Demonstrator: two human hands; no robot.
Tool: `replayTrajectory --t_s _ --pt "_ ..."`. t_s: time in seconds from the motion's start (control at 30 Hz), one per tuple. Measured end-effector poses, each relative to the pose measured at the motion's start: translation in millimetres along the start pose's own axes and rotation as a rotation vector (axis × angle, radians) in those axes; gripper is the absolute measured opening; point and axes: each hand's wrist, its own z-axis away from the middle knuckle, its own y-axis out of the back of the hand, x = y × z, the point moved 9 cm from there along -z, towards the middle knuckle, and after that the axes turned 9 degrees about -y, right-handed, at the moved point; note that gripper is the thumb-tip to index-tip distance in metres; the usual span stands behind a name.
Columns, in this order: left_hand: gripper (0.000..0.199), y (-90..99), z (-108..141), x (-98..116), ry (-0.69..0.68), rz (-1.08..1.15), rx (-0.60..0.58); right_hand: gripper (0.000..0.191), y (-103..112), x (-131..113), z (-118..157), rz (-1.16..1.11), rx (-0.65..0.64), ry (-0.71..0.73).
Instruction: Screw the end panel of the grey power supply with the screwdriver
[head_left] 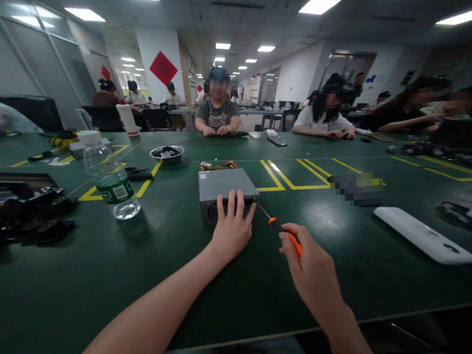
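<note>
A grey metal computer power supply unit (225,182) sits on the green table in front of me, its fan grille facing my side and coloured wires at its back. Holding it from the front, my left hand (233,230) has its fingers spread over the front face and top edge; the thumb is hidden. My right hand (308,256) is closed round an orange and black screwdriver (277,225). The thin shaft slants up and left, and its tip is at the unit's front right corner. Whether the tip sits in a screw is too small to tell.
A clear plastic bottle (113,183) stands left of the unit, with dark parts (22,214) beyond it. Further back are a metal bowl (167,154) and a white cup (127,119). At right lies a white device (425,235). A person (218,114) sits opposite.
</note>
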Motion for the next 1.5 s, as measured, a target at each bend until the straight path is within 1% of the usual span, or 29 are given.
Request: replayTrajectory --t_s 0.13,0.27,0.4,0.47,0.57,0.63,0.7,0.83,1.23,1.33,1.5 --pt "0.049 0.4 -0.3 -0.7 0.003 0.003 0.003 0.032 3.2 5.1 1.0 -0.063 -0.006 -0.031" --pt "0.050 0.1 0.4 -1.1 -0.004 0.005 -0.008 0.031 7.3 14.6 7.7 -0.084 0.033 -0.099" --pt "0.051 3.0 2.8 -5.3 -0.019 0.070 -0.001 0.031 6.1 16.9 13.3 -0.108 0.047 -0.129" --pt "0.047 6.3 4.0 -11.6 -0.014 0.130 0.024 0.032 5.1 15.1 13.6 -0.114 0.056 -0.132" --pt "0.041 12.1 6.5 -31.1 0.074 0.187 0.104 0.030 1.5 8.8 12.8 -0.122 0.050 -0.113" --pt "0.046 13.2 7.6 -41.4 0.108 0.174 0.141 0.029 -2.7 2.4 12.5 -0.132 0.029 -0.086" --pt "0.049 10.3 7.4 -45.9 0.103 0.149 0.135 0.028 -7.2 -3.8 12.6 -0.147 0.007 -0.060" --pt "0.044 5.2 7.3 -47.5 0.097 0.133 0.113 0.029 -13.1 -9.9 13.2 -0.167 -0.013 -0.040" --pt "0.046 6.5 8.1 -46.9 0.111 0.131 0.133 0.029 -17.5 -11.1 10.3 -0.122 0.003 -0.010" --pt "0.046 6.6 7.9 -46.1 0.114 0.140 0.132 0.028 -19.8 -17.4 11.1 -0.074 -0.019 0.025" --pt "0.047 8.0 7.4 -45.0 0.132 0.148 0.124 0.025 -24.5 -36.8 16.3 -0.011 -0.065 0.108"
